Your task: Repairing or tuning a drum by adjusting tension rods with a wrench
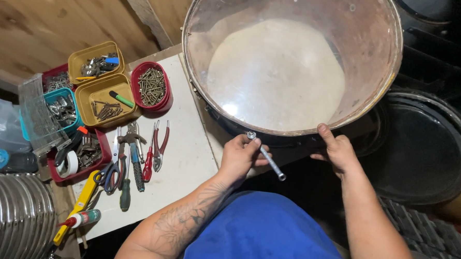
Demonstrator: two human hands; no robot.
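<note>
We had the drum [290,65] tipped on its side over the edge of the white table [182,163], its open end facing up at us so the pale skin at the far end showed through the shell. Our right hand [338,150] was curled over the near rim, thumb on the metal edge, apparently to steady the drum and stop it rolling. Our left hand [239,156] was closed around a slim metal rod [266,157], pinched near its top, whose capped end sat against the rim hardware; holding it that close to the tip likely gave us finer control at the lug.

To the left on the table, pliers [160,144] and screwdrivers [135,164] lay side by side, handles toward us, within easy reach. Beyond them stood yellow trays [105,88] of small hardware and a red tub of screws [152,87], sorted by kind. Another black drum [421,145] lay on the floor to the right.
</note>
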